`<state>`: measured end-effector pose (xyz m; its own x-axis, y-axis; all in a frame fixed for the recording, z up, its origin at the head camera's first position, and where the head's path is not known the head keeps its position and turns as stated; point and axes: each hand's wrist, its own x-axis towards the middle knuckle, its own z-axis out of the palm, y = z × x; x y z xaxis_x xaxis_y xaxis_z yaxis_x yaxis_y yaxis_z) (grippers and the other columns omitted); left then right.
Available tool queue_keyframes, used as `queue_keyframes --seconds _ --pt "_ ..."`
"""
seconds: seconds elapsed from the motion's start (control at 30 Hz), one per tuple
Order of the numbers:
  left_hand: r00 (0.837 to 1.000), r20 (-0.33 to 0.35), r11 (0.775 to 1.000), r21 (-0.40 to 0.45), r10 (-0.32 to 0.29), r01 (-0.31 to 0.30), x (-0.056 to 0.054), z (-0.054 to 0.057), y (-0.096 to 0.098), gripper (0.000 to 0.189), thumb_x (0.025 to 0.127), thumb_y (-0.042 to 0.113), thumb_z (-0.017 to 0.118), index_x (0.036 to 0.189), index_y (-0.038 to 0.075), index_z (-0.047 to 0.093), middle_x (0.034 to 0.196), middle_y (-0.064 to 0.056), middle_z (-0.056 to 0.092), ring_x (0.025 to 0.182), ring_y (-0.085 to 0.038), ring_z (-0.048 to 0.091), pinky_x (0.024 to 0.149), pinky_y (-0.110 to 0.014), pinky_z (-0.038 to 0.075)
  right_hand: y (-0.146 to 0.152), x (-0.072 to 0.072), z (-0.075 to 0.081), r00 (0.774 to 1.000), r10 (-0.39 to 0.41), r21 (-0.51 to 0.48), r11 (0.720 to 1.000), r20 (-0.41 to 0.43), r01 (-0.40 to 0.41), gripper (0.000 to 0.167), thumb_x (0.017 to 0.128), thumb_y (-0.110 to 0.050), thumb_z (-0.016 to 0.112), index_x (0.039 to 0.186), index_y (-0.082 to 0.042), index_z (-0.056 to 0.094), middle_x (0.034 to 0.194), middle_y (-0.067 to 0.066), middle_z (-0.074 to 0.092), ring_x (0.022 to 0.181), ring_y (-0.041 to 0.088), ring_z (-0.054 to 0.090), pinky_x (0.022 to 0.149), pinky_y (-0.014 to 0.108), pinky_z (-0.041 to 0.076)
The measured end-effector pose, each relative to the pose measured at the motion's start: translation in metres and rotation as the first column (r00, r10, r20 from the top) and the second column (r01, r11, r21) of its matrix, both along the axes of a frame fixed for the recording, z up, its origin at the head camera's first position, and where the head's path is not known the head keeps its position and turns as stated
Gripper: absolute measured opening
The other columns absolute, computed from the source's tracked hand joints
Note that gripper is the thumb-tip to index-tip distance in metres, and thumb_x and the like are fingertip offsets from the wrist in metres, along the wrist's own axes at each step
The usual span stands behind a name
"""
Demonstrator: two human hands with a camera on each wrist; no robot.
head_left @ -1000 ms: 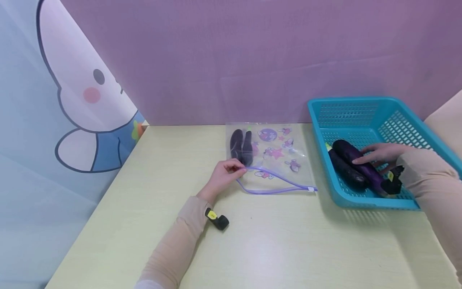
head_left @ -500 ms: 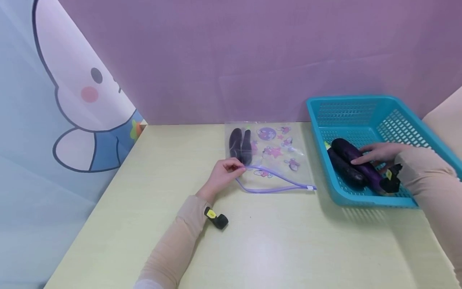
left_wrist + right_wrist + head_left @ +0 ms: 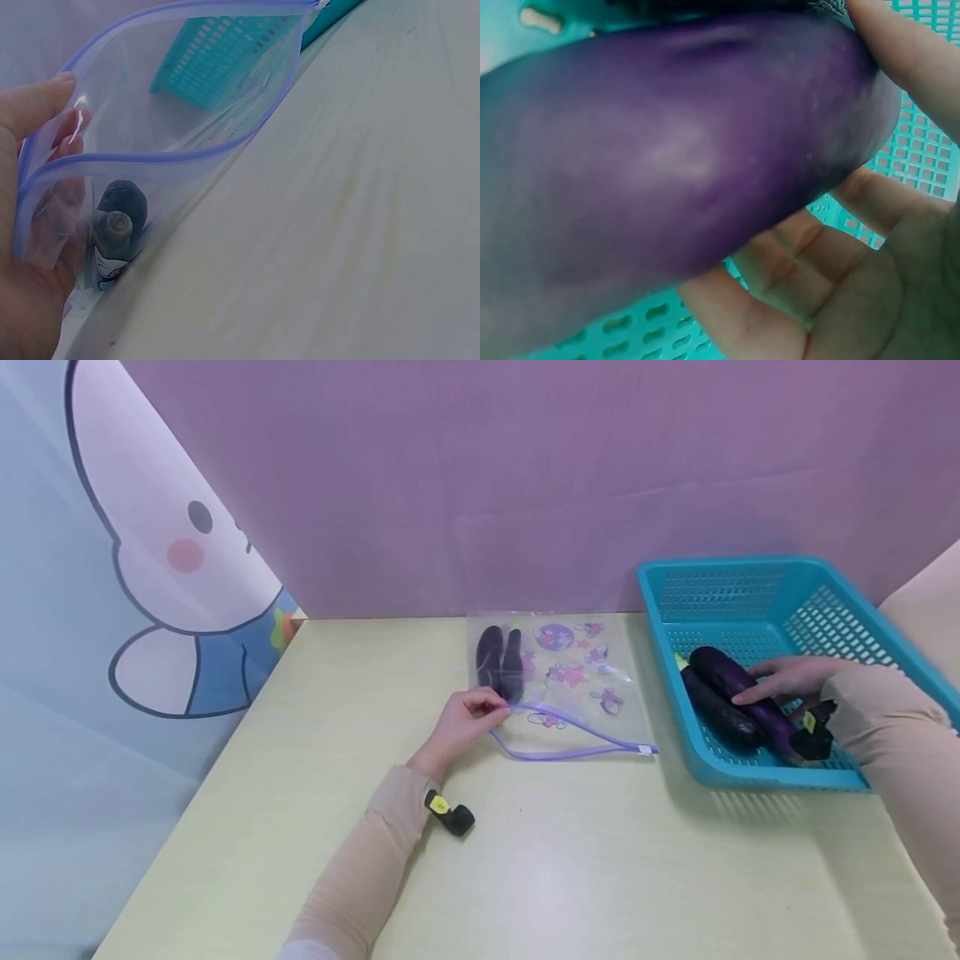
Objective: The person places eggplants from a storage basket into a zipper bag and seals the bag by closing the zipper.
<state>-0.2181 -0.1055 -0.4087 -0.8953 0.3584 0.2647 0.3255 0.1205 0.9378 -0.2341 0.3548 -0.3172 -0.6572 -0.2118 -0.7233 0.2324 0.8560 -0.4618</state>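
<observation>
My left hand point(image 3: 465, 727) pinches the left end of a clear zip bag's point(image 3: 626, 693) purple-edged mouth, and the mouth gapes toward me. Inside the bag, at its left side, two dark eggplants point(image 3: 490, 656) lie side by side; the left wrist view shows the end of an eggplant point(image 3: 118, 225) through the plastic. In the basket, my right hand point(image 3: 798, 681) grips a purple eggplant point(image 3: 765, 714). The right wrist view has the thumb on one side of this eggplant point(image 3: 682, 157) and curled fingers around the other. Another dark eggplant point(image 3: 712, 714) lies against it on the left.
The turquoise perforated basket point(image 3: 678, 727) stands on the right of the pale table point(image 3: 570, 860), close beside the bag. Its raised wall surrounds the right hand. A purple backdrop point(image 3: 450, 485) rises behind the table, and a blue printed curtain point(image 3: 60, 760) hangs at the left.
The head view has shifted slightly. Both hands stay in place, with the left on the bag's mouth and the right on the eggplant.
</observation>
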Motion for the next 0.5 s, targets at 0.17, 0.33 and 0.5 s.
queue_keyframes --seconds 0.17,0.33,0.5 --pt "1.000 -0.007 1.000 -0.017 0.008 -0.009 0.0004 0.0002 -0.0009 0.010 0.083 -0.004 0.066 0.090 -0.010 0.066 0.086 -0.015 0.065 0.074 -0.005 0.054 0.067 -0.016 0.045 -0.0016 0.0006 0.0007 1.000 0.003 -0.006 1.000 -0.006 -0.003 0.103 0.092 -0.044 0.054 0.138 0.021 -0.011 0.138 0.047 -0.007 0.126 0.063 0.013 0.090 0.051 0.048" --pt "1.000 -0.009 1.000 -0.024 0.006 -0.007 0.0017 0.0006 -0.0016 0.010 0.083 -0.004 0.066 0.090 -0.010 0.066 0.087 -0.019 0.064 0.074 -0.005 0.053 0.067 -0.016 0.044 -0.0023 0.0002 -0.0003 1.000 0.006 -0.005 1.000 -0.006 -0.006 0.103 0.091 -0.044 0.055 0.138 0.021 -0.010 0.138 0.047 -0.008 0.126 0.063 0.012 0.090 0.052 0.048" --pt "1.000 -0.004 1.000 -0.028 0.008 -0.008 0.0029 0.0006 -0.0016 0.011 0.082 -0.004 0.066 0.091 -0.011 0.066 0.088 -0.023 0.063 0.074 -0.005 0.053 0.068 -0.016 0.044 -0.0028 -0.0004 -0.0014 1.000 0.013 -0.010 1.000 0.004 -0.013 0.102 0.091 -0.044 0.055 0.138 0.021 -0.008 0.138 0.048 -0.002 0.127 0.062 0.015 0.090 0.050 0.049"
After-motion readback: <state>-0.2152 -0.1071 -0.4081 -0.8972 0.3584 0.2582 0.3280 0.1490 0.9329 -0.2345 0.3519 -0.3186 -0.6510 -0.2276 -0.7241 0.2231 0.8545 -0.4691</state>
